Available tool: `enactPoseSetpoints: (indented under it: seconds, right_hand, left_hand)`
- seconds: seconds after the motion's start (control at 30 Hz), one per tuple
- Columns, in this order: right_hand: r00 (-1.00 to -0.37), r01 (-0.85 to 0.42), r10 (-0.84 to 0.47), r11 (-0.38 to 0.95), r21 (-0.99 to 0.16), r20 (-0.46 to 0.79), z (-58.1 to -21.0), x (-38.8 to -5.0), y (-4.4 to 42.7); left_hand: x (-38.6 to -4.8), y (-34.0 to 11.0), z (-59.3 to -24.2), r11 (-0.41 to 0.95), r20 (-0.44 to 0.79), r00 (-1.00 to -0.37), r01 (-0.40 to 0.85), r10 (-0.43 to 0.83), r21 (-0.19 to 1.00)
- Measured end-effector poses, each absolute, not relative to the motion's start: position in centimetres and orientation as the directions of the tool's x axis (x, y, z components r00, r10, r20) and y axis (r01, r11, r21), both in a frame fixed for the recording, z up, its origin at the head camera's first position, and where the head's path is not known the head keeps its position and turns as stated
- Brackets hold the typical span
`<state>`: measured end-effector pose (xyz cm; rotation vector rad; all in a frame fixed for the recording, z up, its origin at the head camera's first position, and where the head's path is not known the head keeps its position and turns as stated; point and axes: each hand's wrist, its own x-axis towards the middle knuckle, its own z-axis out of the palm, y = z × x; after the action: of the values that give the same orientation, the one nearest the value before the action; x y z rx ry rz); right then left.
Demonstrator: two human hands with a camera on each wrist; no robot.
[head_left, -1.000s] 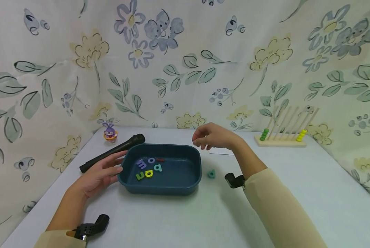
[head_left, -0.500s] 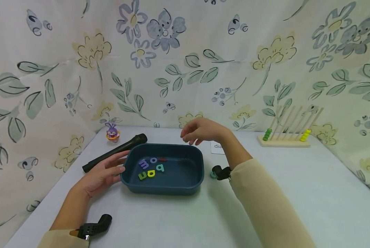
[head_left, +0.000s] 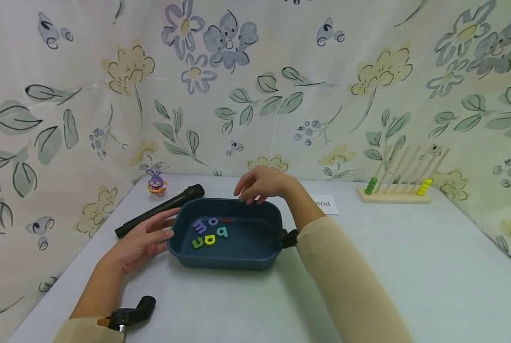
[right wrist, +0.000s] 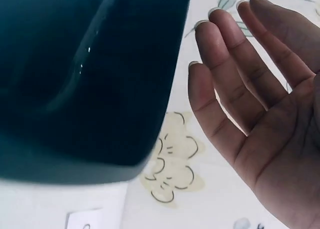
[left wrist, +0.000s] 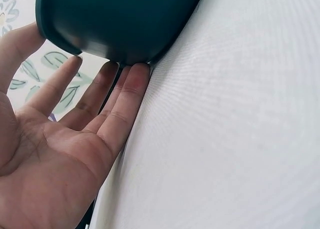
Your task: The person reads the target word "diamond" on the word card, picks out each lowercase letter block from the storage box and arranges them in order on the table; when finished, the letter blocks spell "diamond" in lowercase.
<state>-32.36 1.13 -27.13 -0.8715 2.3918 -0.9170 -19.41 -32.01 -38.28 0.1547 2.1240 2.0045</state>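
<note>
My left hand (head_left: pixel 141 240) touches the left wall of a dark teal plastic bin (head_left: pixel 225 263); in the left wrist view its fairly straight fingertips meet the bin's outer side. My right hand (head_left: pixel 265 185) hovers over the bin's far right rim, fingers loosely bent; the right wrist view shows nothing in it. In the bin's left half lie toy letters: a purple m (head_left: pixel 199 226), a purple o (head_left: pixel 213 221), a teal letter (head_left: pixel 222 232), a yellow letter (head_left: pixel 210 240) and a green letter (head_left: pixel 197 243). A small red piece (head_left: pixel 226 220) lies near them.
A black microphone-shaped stick (head_left: pixel 161 210) lies left of the bin, with a purple rabbit figure (head_left: pixel 156 183) behind it. A white card (head_left: pixel 325 204) reading "ond" is partly behind my right arm. A wooden bead rack (head_left: pixel 394 197) stands at the back right.
My right hand has moved left, from beside the bin to over its far rim. More of the card's right side shows; my arm now hides the loose teal letter. The left hand stays put.
</note>
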Motion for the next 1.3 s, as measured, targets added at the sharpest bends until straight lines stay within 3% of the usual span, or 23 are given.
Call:
enactPoseSetpoints:
  seconds: [0.77, 1.0, 1.3]
  right_hand:
    - [-0.599, -0.426, -0.712, 0.671, -0.607, -0.366, -29.2, -32.3, -2.3]
    - [-0.600, -0.478, -0.690, 0.715, -0.510, -0.405, -29.5, -32.0, -3.3]
    - [-0.620, -0.456, -0.652, 0.752, -0.476, -0.437, -30.3, -31.7, -4.2]
  left_hand:
    - [-19.4, -32.0, -38.2, 0.069, -0.086, -0.974, -0.073, 0.209, 0.995]
    - [-19.7, -31.9, -38.4, 0.054, -0.087, -0.972, -0.077, 0.220, 0.996]
    - [-19.3, -32.1, -38.1, 0.032, -0.079, -0.970, -0.074, 0.230, 0.997]
